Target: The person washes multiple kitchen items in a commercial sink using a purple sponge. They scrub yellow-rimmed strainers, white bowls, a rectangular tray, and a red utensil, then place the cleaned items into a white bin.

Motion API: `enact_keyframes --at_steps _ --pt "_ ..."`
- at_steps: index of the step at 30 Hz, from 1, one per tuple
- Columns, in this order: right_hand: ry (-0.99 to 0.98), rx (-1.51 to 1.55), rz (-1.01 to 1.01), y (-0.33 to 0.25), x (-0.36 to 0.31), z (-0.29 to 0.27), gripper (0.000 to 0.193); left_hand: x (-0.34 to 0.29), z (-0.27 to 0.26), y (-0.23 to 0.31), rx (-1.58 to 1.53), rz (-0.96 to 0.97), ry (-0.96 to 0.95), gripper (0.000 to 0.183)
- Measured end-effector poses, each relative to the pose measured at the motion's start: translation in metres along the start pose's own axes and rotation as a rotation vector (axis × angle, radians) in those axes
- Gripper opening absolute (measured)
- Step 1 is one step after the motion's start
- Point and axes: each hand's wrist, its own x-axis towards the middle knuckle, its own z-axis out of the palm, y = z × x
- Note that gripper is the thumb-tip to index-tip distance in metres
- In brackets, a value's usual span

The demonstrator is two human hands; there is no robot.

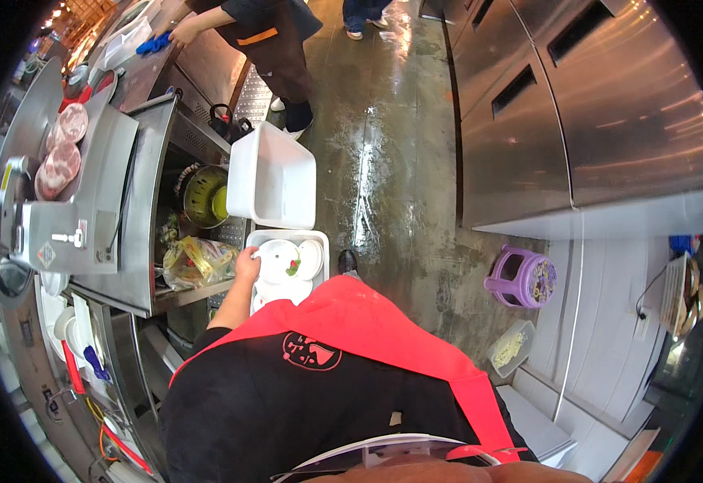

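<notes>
A white tub (325, 258) stands low in front of me, with several round white plates inside. On one white plate (272, 264) lies a scrap of green leaf with a red bit (293, 266). My left hand (247, 264) reaches over the tub's left rim, its fingers closed at that plate's edge. The fingertips are partly hidden. My right hand is out of sight, below or behind my body and red apron (383, 322). Just beyond the plates stands a second, deeper white tub (287, 181), with nothing seen in it.
To the left, a steel counter (146, 133) carries a slicer with round meat pieces (63, 165); a metal pot (204, 196) and plastic bag (198, 262) sit beneath. Ahead, a co-worker (271, 56) handles a blue cloth. A purple stool (520, 278) and steel cabinets (585, 105) are right. The floor is wet.
</notes>
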Motion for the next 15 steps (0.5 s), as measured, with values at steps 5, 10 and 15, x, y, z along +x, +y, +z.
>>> enact_keyframes --at_steps 5,10,15 --pt "0.056 -0.019 -0.056 -0.095 0.035 -0.054 0.026 0.084 -0.021 0.057 0.293 0.037 -0.061 0.037" --pt "0.051 -0.081 -0.124 -0.177 0.065 -0.081 0.027 0.156 -0.013 0.098 0.793 0.154 -0.330 0.037" --pt "0.004 -0.164 -0.153 -0.227 0.096 -0.095 0.027 0.227 0.026 0.080 1.246 0.256 -0.455 0.039"
